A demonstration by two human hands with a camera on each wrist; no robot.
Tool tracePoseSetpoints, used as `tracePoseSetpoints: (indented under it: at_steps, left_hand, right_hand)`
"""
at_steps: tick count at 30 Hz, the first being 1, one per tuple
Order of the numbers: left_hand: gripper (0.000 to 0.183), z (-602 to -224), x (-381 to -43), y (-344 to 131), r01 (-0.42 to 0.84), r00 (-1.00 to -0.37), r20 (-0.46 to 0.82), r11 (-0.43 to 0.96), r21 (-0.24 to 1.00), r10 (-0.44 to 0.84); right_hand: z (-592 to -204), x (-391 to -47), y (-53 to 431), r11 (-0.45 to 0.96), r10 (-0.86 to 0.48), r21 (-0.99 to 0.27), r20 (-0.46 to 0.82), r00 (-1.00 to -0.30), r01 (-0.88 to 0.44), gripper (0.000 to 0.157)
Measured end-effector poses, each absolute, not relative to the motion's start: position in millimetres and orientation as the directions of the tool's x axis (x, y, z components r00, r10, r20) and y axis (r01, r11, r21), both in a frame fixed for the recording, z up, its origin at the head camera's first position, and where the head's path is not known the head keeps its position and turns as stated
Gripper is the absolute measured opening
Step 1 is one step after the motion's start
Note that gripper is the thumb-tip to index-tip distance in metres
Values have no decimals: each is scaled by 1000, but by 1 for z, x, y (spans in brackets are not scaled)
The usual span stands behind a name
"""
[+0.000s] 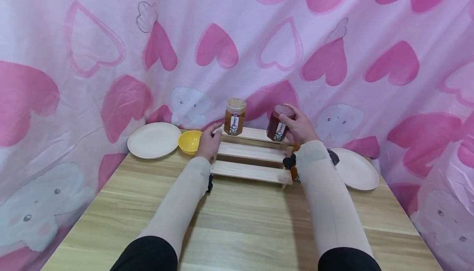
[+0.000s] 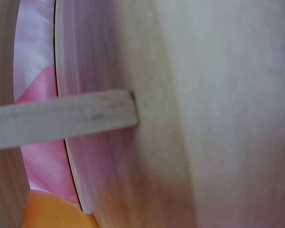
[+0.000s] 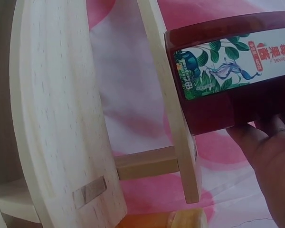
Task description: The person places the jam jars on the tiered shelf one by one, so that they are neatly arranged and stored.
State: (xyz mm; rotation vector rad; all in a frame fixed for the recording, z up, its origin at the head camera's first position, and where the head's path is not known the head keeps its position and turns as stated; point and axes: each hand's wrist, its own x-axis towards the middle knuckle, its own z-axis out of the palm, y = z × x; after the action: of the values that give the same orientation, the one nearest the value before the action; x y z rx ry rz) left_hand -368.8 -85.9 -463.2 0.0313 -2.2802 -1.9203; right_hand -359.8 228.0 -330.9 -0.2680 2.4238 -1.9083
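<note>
A three-tier wooden step rack point(image 1: 252, 169) stands on the table. My right hand point(image 1: 301, 127) grips a dark red jar point(image 1: 277, 127) with a printed label. The jar leans slightly, its base right at the top step's right end; in the right wrist view the red jar point(image 3: 209, 114) overlaps the edge of that board. An amber jar point(image 1: 235, 118) with a clear lid stands on the top step toward the left. My left hand point(image 1: 209, 141) holds the left end of the top step, its fingertips near the amber jar. In the left wrist view only the rack's wood point(image 2: 85, 116) shows close up; the hand is hidden.
A yellow bowl point(image 1: 189, 142) and a white plate point(image 1: 154, 140) are left of the rack. Another white plate point(image 1: 357, 170) lies at right, beside a dark round object point(image 1: 333, 156) partly behind my arm. An orange jar point(image 1: 295, 175) stands at the rack's right end, mostly hidden.
</note>
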Motion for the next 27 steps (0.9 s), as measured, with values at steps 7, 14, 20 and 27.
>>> tracePoseSetpoints:
  at_steps: [7, 14, 20, 27]
  left_hand:
    - [43, -464, -370, -86, 81, -987, 104, 178, 981, -123]
    - [43, -464, -368, -86, 80, -988, 99, 155, 985, -119]
    - [44, -463, -367, -86, 80, -989, 99, 164, 983, -111]
    - [43, -462, -367, -87, 101, -986, 123, 185, 977, -110]
  right_hand:
    - [-330, -359, 230, 204, -178, -976, 40, -983, -77, 57]
    - [-328, -359, 241, 264, -175, -960, 46, -983, -92, 73]
    - [-329, -355, 266, 346, -192, -925, 93, -977, -156, 74]
    - [-324, -338, 290, 401, -206, -889, 151, -967, -224, 71]
